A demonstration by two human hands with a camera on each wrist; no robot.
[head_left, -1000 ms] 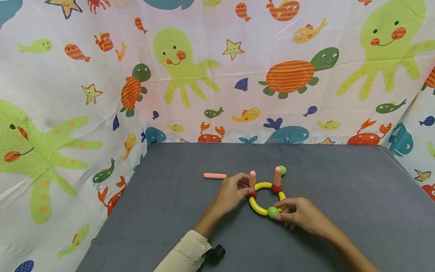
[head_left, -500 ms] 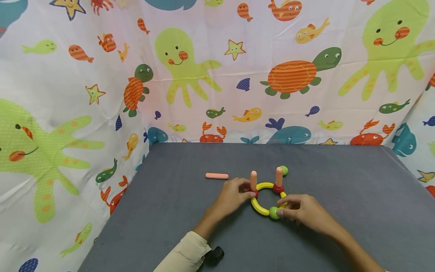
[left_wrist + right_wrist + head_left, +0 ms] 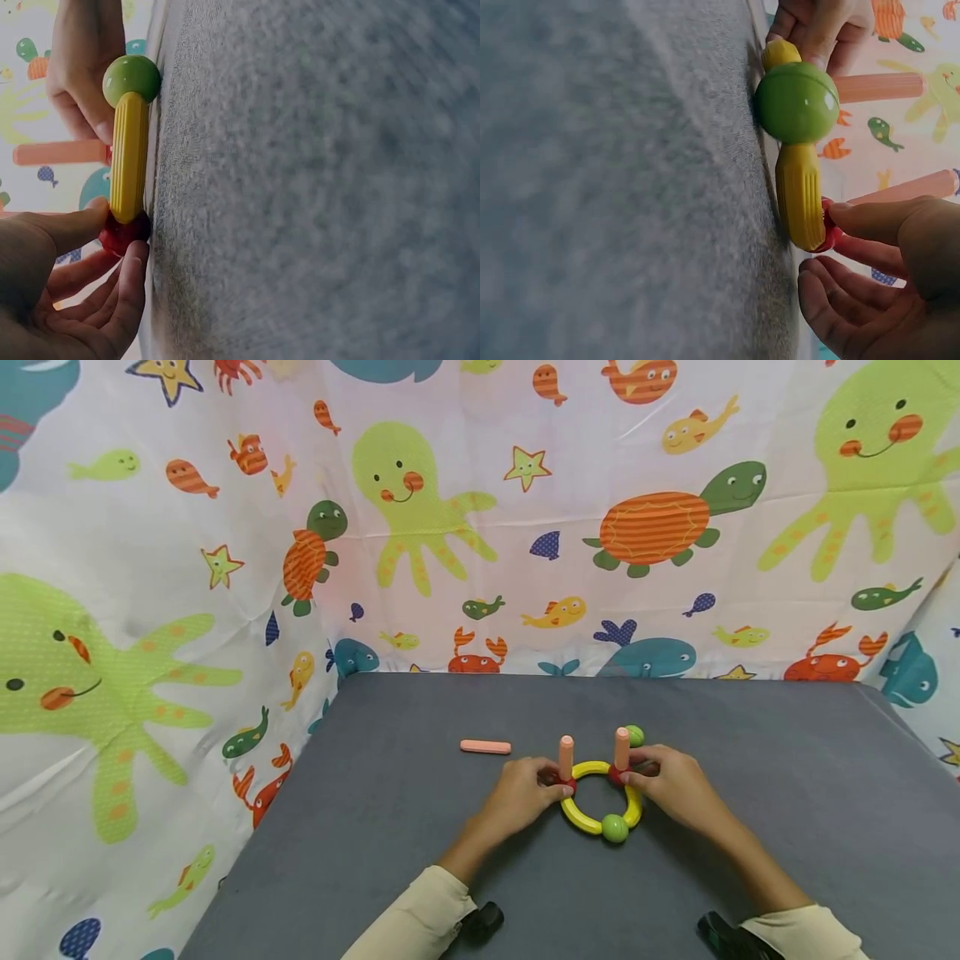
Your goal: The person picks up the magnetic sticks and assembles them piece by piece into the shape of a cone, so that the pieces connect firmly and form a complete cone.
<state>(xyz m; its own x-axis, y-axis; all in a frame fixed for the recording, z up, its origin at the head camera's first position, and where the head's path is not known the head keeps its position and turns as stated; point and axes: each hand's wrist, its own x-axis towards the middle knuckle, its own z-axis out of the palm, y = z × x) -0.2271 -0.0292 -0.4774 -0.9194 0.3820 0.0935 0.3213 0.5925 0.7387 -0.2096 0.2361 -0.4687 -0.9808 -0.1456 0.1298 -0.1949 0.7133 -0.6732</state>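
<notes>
A ring of curved yellow rods (image 3: 581,818) lies on the grey table, joined by a green ball (image 3: 615,828) at the front and two red balls farther back. From each red ball a straight pink rod stands up, one on the left (image 3: 566,757) and one on the right (image 3: 622,748). My left hand (image 3: 522,795) pinches the left red ball (image 3: 124,234) between thumb and fingers. On the other side, my right hand (image 3: 678,783) holds the right red ball (image 3: 831,229) with thumb and forefinger, its other fingers loosely curled below.
Behind the ring sits a second green ball (image 3: 635,736), partly hidden by the right pink rod. A loose pink rod (image 3: 485,747) lies flat to the left. A curtain (image 3: 450,543) printed with sea animals hangs along the table's back and sides.
My right hand has left the front green ball and moved back to the right red ball, which it now grips. My left hand keeps its hold on the left red ball.
</notes>
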